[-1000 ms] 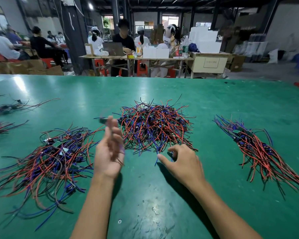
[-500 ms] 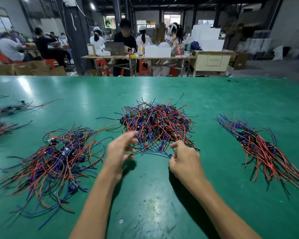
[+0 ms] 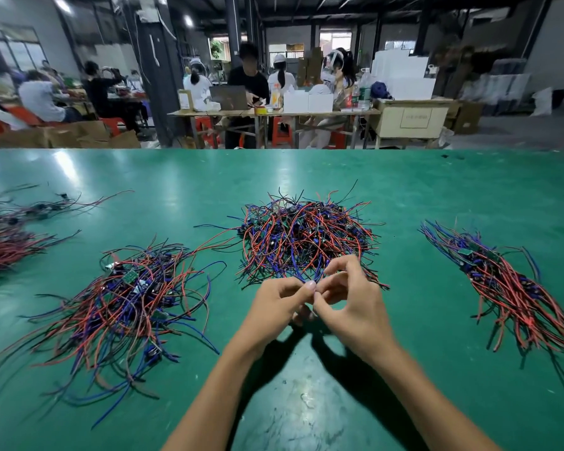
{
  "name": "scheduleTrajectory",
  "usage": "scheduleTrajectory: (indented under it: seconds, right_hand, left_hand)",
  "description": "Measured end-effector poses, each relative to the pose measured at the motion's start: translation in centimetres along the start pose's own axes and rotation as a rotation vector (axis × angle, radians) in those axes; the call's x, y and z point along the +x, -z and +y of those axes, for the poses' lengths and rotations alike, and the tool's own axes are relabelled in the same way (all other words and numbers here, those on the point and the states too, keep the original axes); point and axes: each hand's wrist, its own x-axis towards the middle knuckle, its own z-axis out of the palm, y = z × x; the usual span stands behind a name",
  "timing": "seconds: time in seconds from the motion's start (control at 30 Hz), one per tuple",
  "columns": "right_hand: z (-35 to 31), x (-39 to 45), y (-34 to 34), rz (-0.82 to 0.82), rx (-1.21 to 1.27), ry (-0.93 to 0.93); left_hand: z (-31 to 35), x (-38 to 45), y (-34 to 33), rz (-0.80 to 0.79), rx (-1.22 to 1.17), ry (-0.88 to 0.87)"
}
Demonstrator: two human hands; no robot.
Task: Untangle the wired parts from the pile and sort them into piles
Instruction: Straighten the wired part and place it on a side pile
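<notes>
Snagging is the likeliest trouble: both hands, the left hand and right hand, meet at the near edge of the tangled central pile of red, blue and black wired parts, each grip narrowed to a pinch on thin blue wires running into it, so a hasty pull could drag neighbours along or scatter the heap. On the green bench I count four other heaps: one loose pile left of centre, one combed pile to its right, two dim ones far left.
</notes>
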Motion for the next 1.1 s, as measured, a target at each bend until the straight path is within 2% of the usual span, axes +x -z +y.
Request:
scheduleTrajectory:
  seconds: [0.1,0.2,0.3,0.33,0.4,0.47,0.5,0.53,0.6,0.67,0.73,0.8,0.87,1.0,1.1]
  right_hand:
    - [-0.3,-0.2,-0.6,0.018,-0.043,0.162]
    - [-0.6,-0.4,-1.2,0.058,-0.076,0.258]
    - [-0.1,-0.5,-1.3,0.059,-0.11,0.213]
    - [0.3,-0.4,-1.3,0.043,-0.138,0.186]
    - [1.0,-0.2,-1.5,-0.001,-0.201,0.13]
    - [1.3,0.0,-1.9,-0.046,-0.24,0.095]
    - [1.3,0.1,-2.0,-0.059,-0.251,0.085]
    - [1.4,0.2,-2.1,-0.066,-0.257,0.079]
    - [1.6,0.3,-2.1,-0.081,-0.265,0.07]
    - [1.7,0.2,-2.1,-0.1,-0.278,0.072]
    - [1.7,0.3,-2.1,-0.101,-0.281,0.071]
    - [1.7,0.3,-2.0,-0.099,-0.273,0.068]
    - [1.8,0.2,-1.8,-0.088,-0.258,0.071]
    - [2.1,0.4,-2.1,-0.086,-0.247,0.039]
    - [2.5,0.6,-2.1,-0.074,-0.197,-0.015]
  left_hand:
    - [0.2,0.2,0.6,0.049,-0.147,0.043]
    - [1.2,0.8,2.2,0.277,-0.157,-0.074]
    - [2.5,0.6,7.3,0.583,0.189,-0.116]
    - [2.7,0.3,9.5,0.684,0.384,-0.056]
    - [3.0,-0.1,13.3,0.831,0.765,0.194]
    - [3.5,-0.3,14.9,0.856,0.975,0.464]
    - [3.6,-0.2,14.9,0.859,1.031,0.539]
    - [3.8,0.2,14.4,0.876,1.075,0.549]
    - [3.9,1.7,12.7,0.872,1.176,0.423]
    - [4.0,4.4,10.3,0.769,1.161,0.251]
    - [4.0,7.2,8.0,0.619,1.079,0.158]
    - [3.5,9.4,6.4,0.494,1.079,0.112]
    - [2.9,10.8,5.7,0.443,1.08,0.119]
    - [2.5,11.1,5.7,0.58,0.911,0.045]
    - [3.3,10.0,5.1,0.654,0.516,-0.063]
